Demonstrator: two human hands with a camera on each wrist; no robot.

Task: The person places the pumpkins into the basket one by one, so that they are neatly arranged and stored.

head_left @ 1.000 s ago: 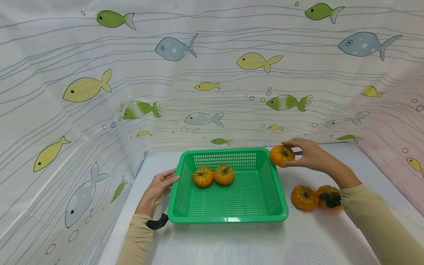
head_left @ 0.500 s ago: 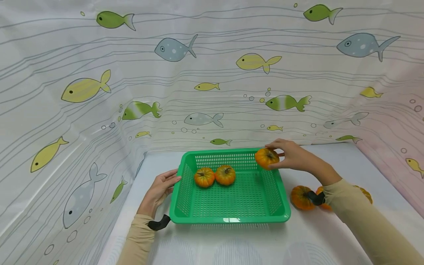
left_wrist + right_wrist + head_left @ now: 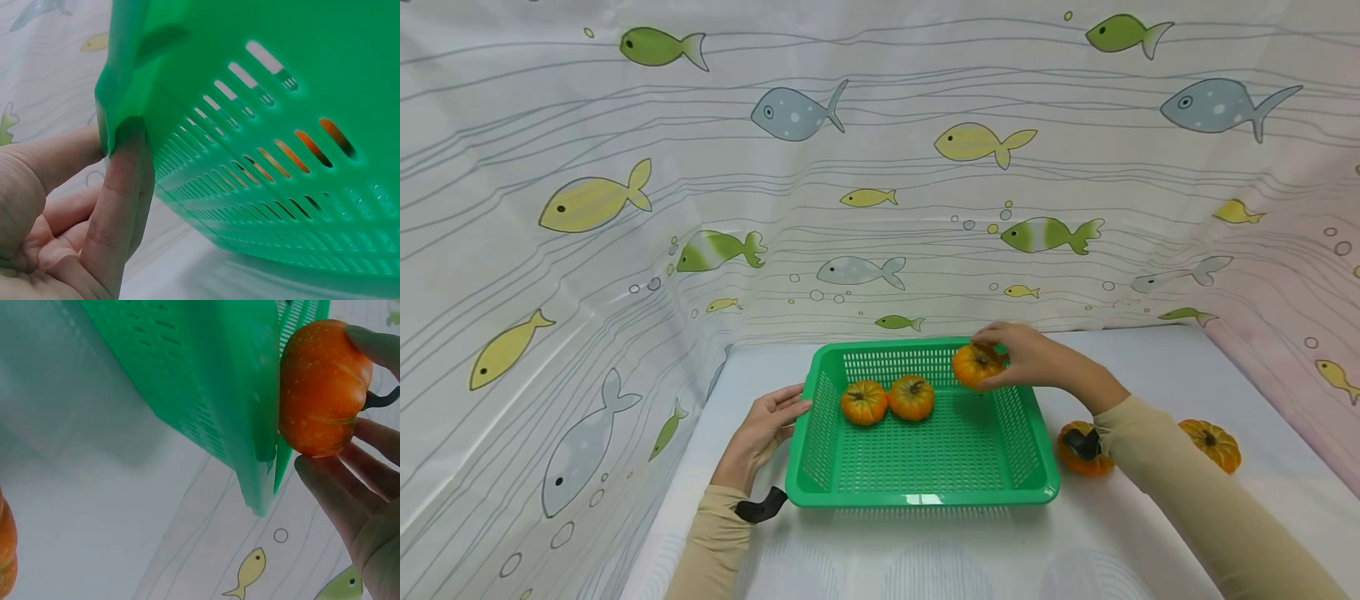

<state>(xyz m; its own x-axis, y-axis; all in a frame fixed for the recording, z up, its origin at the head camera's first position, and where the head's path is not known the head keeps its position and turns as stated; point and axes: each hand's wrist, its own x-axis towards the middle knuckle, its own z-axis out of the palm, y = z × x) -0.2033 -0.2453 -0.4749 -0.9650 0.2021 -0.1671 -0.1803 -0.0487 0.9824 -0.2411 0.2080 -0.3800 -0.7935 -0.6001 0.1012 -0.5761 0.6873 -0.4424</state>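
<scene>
A green slotted plastic basket [image 3: 925, 498] stands on the table, with two small orange pumpkins, a left one [image 3: 864, 403] and a right one [image 3: 912, 397], side by side in its left half. My left hand [image 3: 769, 425] pinches the basket's left rim between thumb and fingers, as the left wrist view shows from close up. Over the basket's back right part, my right hand [image 3: 1030, 360] grips another small pumpkin [image 3: 974, 365]. In the right wrist view that pumpkin [image 3: 325, 387] has a dark stem, and thumb and fingertips hold it from opposite sides.
Right of the basket lies a pumpkin [image 3: 1084, 457], partly covered by a black strap at the right wrist. Farther right is another pumpkin [image 3: 1212, 444], beyond the sleeve. A fish-patterned sheet [image 3: 895, 233] rises behind and at both sides of the table.
My right hand has carried its pumpkin leftward, from outside the basket's right rim to over the inside. The left hand still holds the rim, and the basket has barely shifted.
</scene>
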